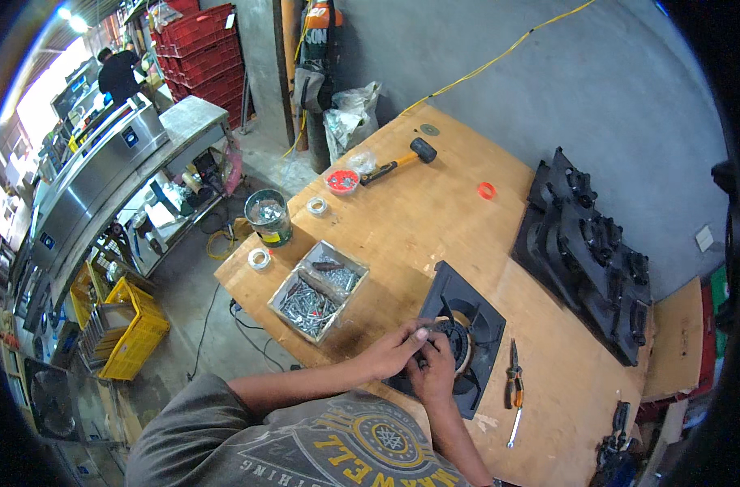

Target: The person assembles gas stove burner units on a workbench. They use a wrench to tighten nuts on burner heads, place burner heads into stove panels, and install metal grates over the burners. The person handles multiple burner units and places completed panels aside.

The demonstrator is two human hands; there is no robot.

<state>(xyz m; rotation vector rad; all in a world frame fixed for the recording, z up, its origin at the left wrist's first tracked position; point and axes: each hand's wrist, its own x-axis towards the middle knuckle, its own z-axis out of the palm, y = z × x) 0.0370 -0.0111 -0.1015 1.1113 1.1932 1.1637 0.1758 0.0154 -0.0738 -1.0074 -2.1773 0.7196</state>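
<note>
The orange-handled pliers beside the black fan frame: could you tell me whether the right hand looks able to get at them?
Probably yes: the pliers lie uncovered on the wooden table, just right of the right hand, with nothing between.

a fan frame [467, 325] is lying near the workbench's [435, 219] front edge, a screw tray [317, 290] sitting to its left, pliers [513, 380] to its right.
</note>
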